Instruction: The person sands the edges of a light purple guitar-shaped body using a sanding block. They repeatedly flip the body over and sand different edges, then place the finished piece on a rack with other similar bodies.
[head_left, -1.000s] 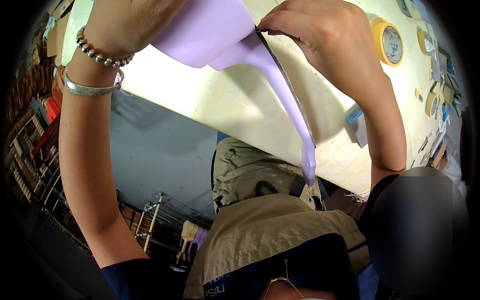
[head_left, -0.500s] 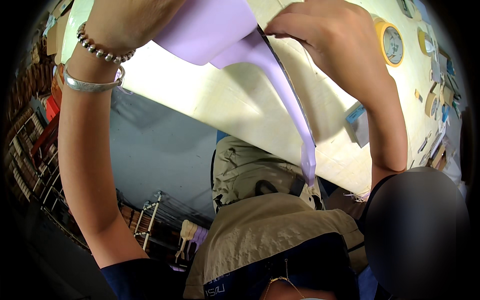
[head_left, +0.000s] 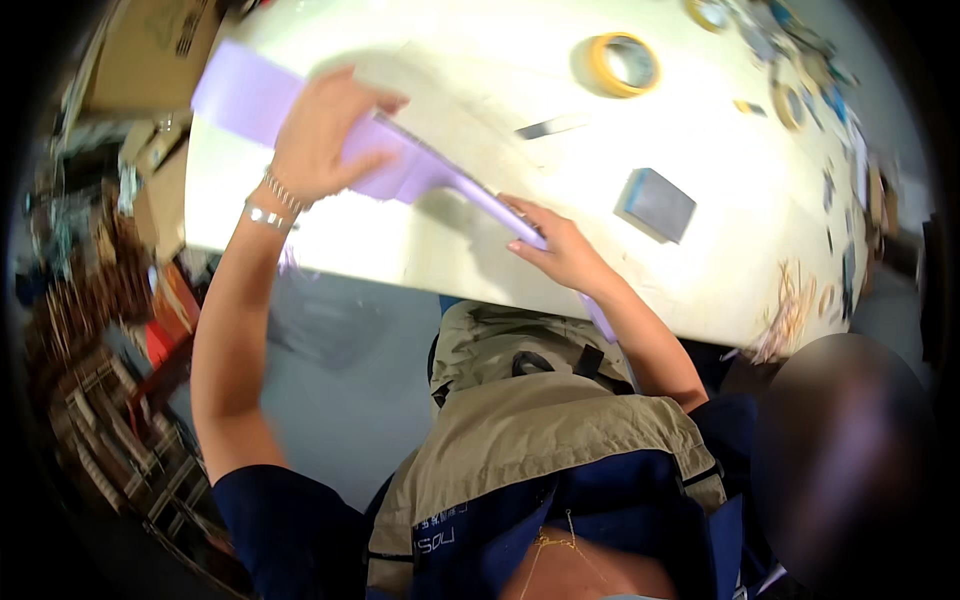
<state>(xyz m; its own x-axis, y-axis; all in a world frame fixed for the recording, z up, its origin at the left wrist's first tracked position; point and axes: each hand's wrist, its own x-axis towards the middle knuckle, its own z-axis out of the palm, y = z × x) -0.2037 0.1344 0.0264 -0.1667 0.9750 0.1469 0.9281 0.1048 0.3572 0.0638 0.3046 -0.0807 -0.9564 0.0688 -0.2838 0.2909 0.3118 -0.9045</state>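
A lavender guitar-shaped instrument lies aslant over the table, its broad body at the far left and its slim neck running toward my lap. A dark strip runs along the neck's upper edge. My right hand is closed round the neck, near the table's front edge. The neck's end shows below my wrist. Over the body, my left hand has its thumb and fingers apart; motion smears it a little, and whether its palm presses on the body is unclear.
On the pale table are a yellow tape roll, a thin dark blade-like strip and a grey block with a blue side. Straw-like strands lie at the right. Left of the table are a cardboard box and racks.
My view takes in more of the table. The instrument's body has swung farther left. My right hand has come down the neck and closed round it; my left hand's fingers now show, spread.
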